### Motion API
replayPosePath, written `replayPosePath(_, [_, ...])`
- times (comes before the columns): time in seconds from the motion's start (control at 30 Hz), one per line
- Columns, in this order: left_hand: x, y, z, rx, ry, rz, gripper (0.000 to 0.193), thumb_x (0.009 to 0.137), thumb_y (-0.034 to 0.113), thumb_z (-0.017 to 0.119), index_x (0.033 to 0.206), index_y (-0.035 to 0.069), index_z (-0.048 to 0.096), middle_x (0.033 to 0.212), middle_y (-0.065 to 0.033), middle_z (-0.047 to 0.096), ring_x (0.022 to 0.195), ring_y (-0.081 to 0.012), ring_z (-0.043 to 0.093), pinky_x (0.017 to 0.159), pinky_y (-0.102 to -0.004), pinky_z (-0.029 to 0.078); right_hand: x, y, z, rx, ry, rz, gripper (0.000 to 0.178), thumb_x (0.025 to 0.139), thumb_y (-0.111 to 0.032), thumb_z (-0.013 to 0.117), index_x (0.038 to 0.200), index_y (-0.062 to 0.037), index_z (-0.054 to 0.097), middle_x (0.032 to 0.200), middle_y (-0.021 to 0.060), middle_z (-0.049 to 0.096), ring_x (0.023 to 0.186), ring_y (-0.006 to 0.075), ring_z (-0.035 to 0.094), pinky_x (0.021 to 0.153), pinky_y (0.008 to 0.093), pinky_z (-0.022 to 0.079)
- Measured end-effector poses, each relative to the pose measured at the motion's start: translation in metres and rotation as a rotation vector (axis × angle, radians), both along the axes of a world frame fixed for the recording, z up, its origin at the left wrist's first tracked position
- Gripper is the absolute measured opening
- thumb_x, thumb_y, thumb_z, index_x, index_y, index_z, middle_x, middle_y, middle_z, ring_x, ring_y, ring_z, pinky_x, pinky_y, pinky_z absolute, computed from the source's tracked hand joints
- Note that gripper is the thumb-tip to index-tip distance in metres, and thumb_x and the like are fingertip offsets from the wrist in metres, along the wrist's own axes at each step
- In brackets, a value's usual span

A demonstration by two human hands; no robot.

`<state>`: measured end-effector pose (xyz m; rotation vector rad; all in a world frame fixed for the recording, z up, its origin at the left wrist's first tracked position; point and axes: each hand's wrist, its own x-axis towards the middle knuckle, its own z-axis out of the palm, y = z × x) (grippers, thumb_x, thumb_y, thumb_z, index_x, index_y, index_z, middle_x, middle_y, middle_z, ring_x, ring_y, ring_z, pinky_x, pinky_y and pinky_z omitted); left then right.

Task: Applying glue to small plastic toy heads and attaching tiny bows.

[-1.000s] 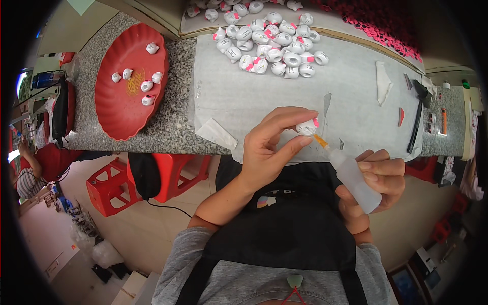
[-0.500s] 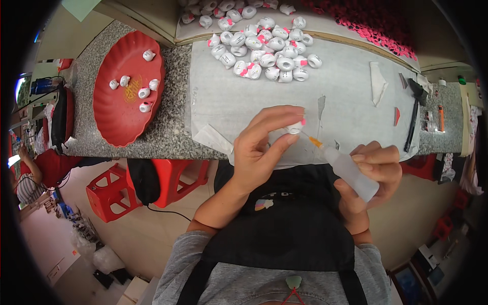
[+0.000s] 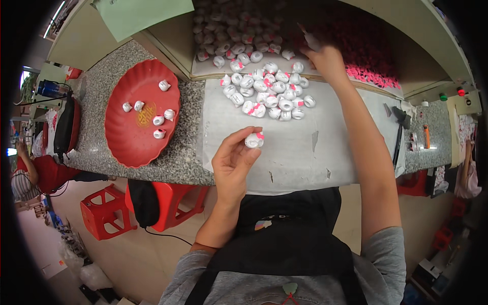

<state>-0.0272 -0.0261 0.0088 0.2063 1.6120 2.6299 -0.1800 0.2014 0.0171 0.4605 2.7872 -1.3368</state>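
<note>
From my remote view, the left hand [image 3: 231, 165], at the frame's centre, pinches a white bead [image 3: 254, 141] between thumb and fingers, at the hand's upper right; the bead is roundish, without a clear long axis. At upper right, the right hand [image 3: 329, 61] is nearer the pink heap [image 3: 376, 76], which spreads rightward from it. A pale bottle [image 3: 312, 41] shows there, tilted up-left; shadow hides whether those fingers grip.
</note>
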Motion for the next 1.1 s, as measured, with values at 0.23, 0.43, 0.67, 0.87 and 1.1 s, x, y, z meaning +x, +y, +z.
replayPosePath(0.23, [-0.002,-0.01,0.0,-0.018,0.001,0.03,0.034,0.071,-0.005,0.053,0.103,-0.002,0.045,0.102,-0.0151,0.05,0.088,-0.0129,0.049,0.076,-0.0224,0.037,-0.052,-0.016,-0.014,0.589,0.276,0.335,0.034,0.072,-0.02,0.051,0.104,-0.0085,0.049,0.096,0.014,0.051,0.087,0.0285,0.049,0.074,0.0336,0.039])
replayPosePath(0.43, [0.001,-0.005,-0.001,-0.064,-0.006,0.008,0.034,0.072,0.0,0.055,0.104,-0.001,0.044,0.102,-0.0165,0.049,0.086,-0.0147,0.05,0.077,-0.0273,0.041,-0.027,0.0,0.007,0.549,0.25,0.339,0.039,0.068,-0.024,0.056,0.101,-0.0038,0.05,0.09,0.0162,0.054,0.084,0.0287,0.051,0.074,0.0314,0.039])
replayPosePath(0.67, [0.006,0.009,0.0,-0.077,-0.002,-0.05,0.034,0.072,0.0,0.054,0.104,-0.001,0.044,0.102,-0.0162,0.049,0.087,-0.0143,0.05,0.077,-0.0279,0.041,0.021,0.03,0.002,0.315,0.266,0.117,0.033,0.065,-0.016,0.062,0.095,-0.0056,0.055,0.087,0.0141,0.057,0.077,0.0271,0.054,0.066,0.0308,0.042])
replayPosePath(0.87, [0.012,0.02,0.004,-0.074,0.012,-0.103,0.034,0.072,0.0,0.054,0.105,-0.001,0.043,0.102,-0.0162,0.049,0.088,-0.015,0.05,0.078,-0.0285,0.041,0.045,0.032,0.017,0.062,0.264,0.078,0.013,0.068,-0.009,0.059,0.08,-0.0025,0.058,0.063,0.003,0.052,0.057,0.0068,0.046,0.05,0.0203,0.038])
replayPosePath(1.1, [0.013,0.023,-0.002,-0.047,-0.016,-0.119,0.034,0.073,-0.002,0.053,0.105,-0.002,0.042,0.102,-0.0163,0.049,0.089,-0.0165,0.05,0.079,-0.0303,0.041,0.144,-0.01,0.036,-0.453,0.312,0.111,0.007,0.064,0.001,0.059,0.069,0.0005,0.054,0.069,0.0052,0.054,0.065,0.0112,0.05,0.061,0.0228,0.04])
